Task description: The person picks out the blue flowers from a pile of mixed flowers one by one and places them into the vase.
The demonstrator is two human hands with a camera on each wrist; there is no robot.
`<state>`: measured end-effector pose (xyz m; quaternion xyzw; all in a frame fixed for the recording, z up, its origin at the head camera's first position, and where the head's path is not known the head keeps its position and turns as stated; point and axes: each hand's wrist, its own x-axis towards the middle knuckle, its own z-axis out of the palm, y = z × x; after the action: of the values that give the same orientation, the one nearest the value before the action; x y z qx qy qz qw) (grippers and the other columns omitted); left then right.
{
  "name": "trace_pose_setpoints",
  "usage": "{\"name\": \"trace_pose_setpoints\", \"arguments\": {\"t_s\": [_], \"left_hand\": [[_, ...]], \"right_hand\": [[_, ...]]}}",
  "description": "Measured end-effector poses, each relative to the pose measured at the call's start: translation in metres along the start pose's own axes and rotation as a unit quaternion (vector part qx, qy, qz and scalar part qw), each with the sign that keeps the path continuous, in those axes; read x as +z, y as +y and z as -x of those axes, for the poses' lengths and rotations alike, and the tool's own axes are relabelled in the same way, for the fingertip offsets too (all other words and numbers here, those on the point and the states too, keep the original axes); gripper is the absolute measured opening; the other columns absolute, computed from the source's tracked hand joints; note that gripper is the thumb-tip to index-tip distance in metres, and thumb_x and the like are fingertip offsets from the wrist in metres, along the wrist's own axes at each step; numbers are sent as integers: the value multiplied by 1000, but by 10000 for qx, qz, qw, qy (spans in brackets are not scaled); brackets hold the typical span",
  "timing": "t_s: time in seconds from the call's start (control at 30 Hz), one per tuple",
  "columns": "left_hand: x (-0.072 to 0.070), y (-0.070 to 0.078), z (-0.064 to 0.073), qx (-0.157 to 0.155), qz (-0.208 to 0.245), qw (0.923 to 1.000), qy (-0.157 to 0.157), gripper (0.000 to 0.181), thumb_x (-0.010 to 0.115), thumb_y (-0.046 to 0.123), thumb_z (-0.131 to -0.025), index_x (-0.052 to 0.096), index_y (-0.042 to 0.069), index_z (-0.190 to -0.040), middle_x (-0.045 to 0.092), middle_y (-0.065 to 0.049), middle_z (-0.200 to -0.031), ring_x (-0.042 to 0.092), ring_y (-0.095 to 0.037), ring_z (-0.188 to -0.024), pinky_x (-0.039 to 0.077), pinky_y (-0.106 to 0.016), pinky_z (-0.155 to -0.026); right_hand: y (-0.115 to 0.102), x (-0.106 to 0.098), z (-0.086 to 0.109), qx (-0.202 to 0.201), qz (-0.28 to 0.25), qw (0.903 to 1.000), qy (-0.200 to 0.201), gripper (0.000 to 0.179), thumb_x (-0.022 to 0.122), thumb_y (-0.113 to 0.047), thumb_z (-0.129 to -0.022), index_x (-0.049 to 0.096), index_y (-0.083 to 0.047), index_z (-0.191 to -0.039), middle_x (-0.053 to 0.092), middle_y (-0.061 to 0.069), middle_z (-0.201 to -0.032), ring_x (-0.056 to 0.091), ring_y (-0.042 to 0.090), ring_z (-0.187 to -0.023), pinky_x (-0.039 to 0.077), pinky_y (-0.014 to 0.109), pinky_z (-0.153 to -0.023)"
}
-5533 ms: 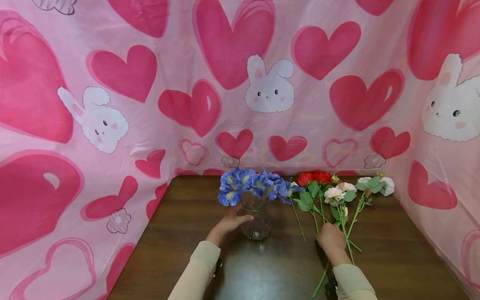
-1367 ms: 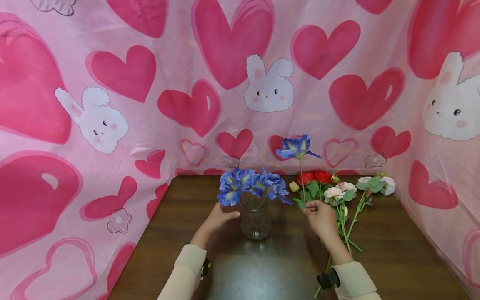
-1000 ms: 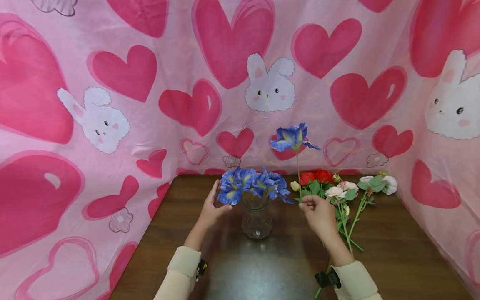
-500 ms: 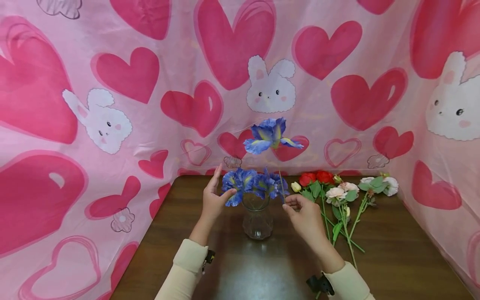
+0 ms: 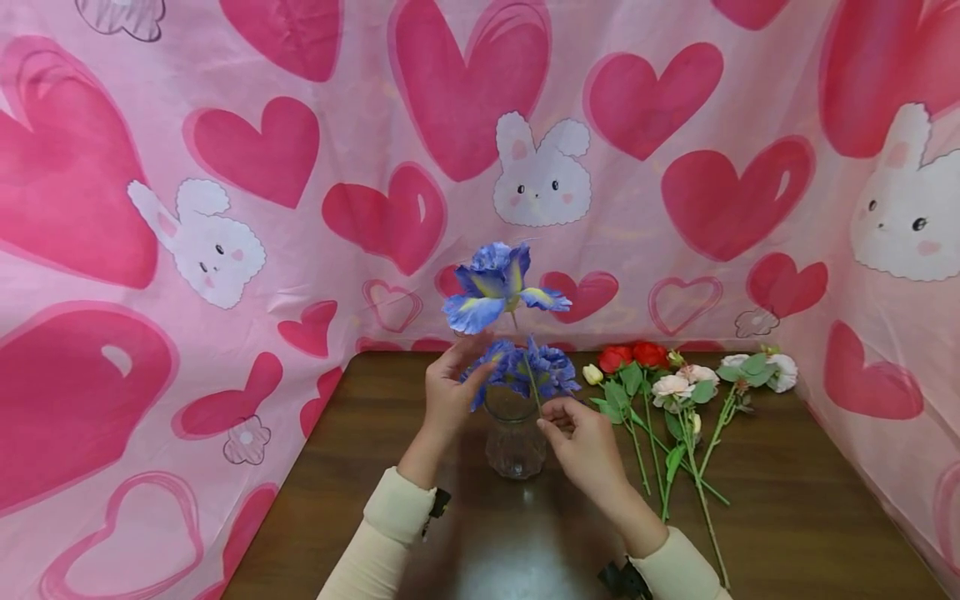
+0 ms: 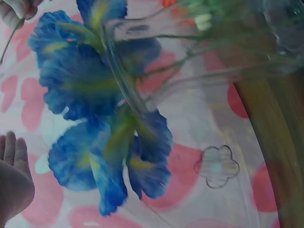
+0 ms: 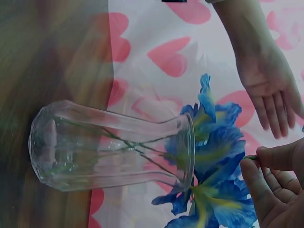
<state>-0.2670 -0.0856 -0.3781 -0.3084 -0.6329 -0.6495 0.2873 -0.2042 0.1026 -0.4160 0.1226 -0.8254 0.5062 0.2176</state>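
Note:
My right hand (image 5: 583,440) pinches the stem of a blue iris (image 5: 491,290) between thumb and fingertips. Its bloom stands upright above the glass vase (image 5: 516,452). My left hand (image 5: 450,390) is raised with extended fingers beside the vase's left side, just below the held bloom. Whether it touches any petals cannot be told from the head view. Other blue irises (image 5: 551,372) lean out over the vase's rim, their crossed stems visible through the glass in the right wrist view. In that view the pinched stem end (image 7: 251,157) lies close to the blooms.
On the table's right lie red roses (image 5: 632,357), pale pink flowers (image 5: 672,388), white flowers (image 5: 780,372) and a cream bud (image 5: 592,374), with long green stems toward the front. The brown table (image 5: 337,500) meets a pink heart-print backdrop (image 5: 420,100).
My right hand has picked up the iris from the right side, raised it and carried it left over the vase. My left hand has left the vase and risen beside the blooms.

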Motion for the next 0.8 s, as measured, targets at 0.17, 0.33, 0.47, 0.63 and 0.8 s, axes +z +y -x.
{"name": "trace_pose_setpoints", "arguments": {"t_s": [0.17, 0.33, 0.47, 0.63, 0.8], "left_hand": [[10, 1, 1, -238, 631, 9977, 2, 33, 63, -22, -81, 58, -21, -114, 61, -38, -105, 67, -16, -98, 53, -33, -86], [14, 2, 1, -407, 878, 9953, 25, 25, 64, -12, -86, 61, -19, -110, 65, -32, -100, 68, -15, -92, 55, -30, -81], [15, 3, 2, -697, 1198, 9903, 59, 25, 64, -7, -88, 60, -22, -109, 73, -12, -95, 69, -15, -88, 56, -31, -78], [18, 5, 2, -860, 1534, 9843, 160, 25, 60, -13, -89, 55, -27, -108, 73, 2, -92, 69, -14, -86, 56, -31, -76], [18, 6, 1, -806, 1653, 9827, 201, 20, 59, -15, -88, 55, -26, -104, 73, 0, -90, 69, -15, -83, 56, -31, -75]], "right_hand": [[-1, 5, 4, -269, -10, 9996, -17, 15, 78, 4, -78, 69, -4, -86, 67, -3, -76, 64, 11, -68, 54, 26, -60], [0, 8, 6, -276, -27, 9996, -73, 17, 78, 5, -77, 69, -6, -85, 66, -4, -75, 63, 10, -67, 54, 25, -59], [1, 10, 8, -227, -2, 9997, -127, 15, 78, 5, -77, 69, -4, -85, 66, -4, -75, 63, 10, -67, 54, 25, -60], [2, 11, 9, -212, 16, 9996, -186, 15, 78, 5, -78, 68, -4, -86, 66, -4, -75, 62, 9, -68, 54, 25, -60], [4, 13, 10, -243, 24, 9995, -184, 16, 78, 4, -77, 69, -5, -85, 66, -5, -75, 62, 9, -68, 53, 25, -60]]}}
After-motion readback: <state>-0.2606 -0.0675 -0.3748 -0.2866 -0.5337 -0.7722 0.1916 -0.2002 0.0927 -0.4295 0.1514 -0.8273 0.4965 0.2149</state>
